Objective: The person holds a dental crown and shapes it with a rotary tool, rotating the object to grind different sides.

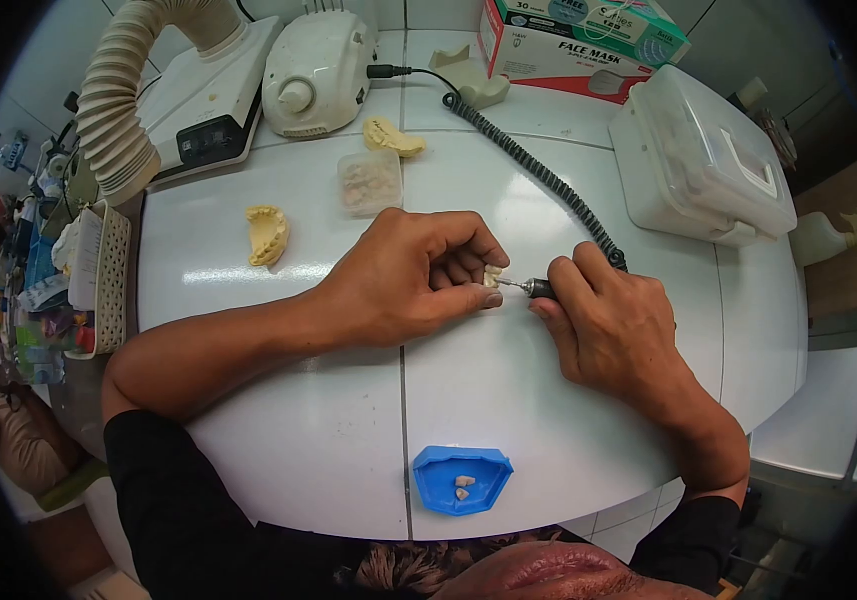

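Note:
Near the middle of the white table, my left hand pinches a small cream-coloured dental piece between thumb and forefinger. My right hand is wrapped round a dark rotary handpiece, whose thin metal bit points left and meets the piece, or nearly so. A coiled black cord runs from the handpiece up to a white control unit. Below the hands, a blue tray holds a few small pale pieces.
Yellow dental casts and a small clear box lie beyond my left arm. A white machine with a ribbed hose stands back left, mask boxes and a lidded case back right. A basket stands left.

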Tool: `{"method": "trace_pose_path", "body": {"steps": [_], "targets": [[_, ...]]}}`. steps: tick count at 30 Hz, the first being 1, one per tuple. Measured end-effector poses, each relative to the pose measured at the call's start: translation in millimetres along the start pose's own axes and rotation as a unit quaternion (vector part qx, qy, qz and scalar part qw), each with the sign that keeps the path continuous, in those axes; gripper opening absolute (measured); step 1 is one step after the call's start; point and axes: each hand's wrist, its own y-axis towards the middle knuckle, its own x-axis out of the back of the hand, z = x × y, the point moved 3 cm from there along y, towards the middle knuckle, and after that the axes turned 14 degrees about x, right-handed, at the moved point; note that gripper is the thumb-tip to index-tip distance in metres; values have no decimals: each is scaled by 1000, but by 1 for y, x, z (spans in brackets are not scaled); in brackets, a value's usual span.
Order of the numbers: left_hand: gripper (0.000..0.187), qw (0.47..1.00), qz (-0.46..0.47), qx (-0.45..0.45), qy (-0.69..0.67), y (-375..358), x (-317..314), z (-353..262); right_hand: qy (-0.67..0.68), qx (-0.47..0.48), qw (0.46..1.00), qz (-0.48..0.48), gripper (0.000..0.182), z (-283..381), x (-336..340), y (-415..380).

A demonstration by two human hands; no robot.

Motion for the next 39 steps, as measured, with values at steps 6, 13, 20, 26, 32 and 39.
{"method": "trace_pose_path", "body": {"steps": [6, 13, 20, 26, 32, 39], "targets": [[27, 1000, 11, 16, -11, 0, 0, -2, 0, -2, 1000, 11, 29, -1, 1, 1], [25, 1000, 6, 10, 2, 0, 0, -1, 6, 0, 1000, 13, 29, -2, 1, 3], [24, 1000, 2, 6, 3, 0, -1, 0, 9, 7, 1000, 10, 29, -2, 1, 2], [24, 1000, 3, 6, 11, 1, -2, -1, 7, 6, 1000, 22, 29, -3, 1, 2], [23, 1000, 2, 8, 17, 2, -3, 0, 5, 8, 1000, 21, 30, -2, 1, 4], [24, 1000, 3, 23, 12, 1, -2, -3, -4, 0, 1000, 24, 30, 0, 1, 4]]}}
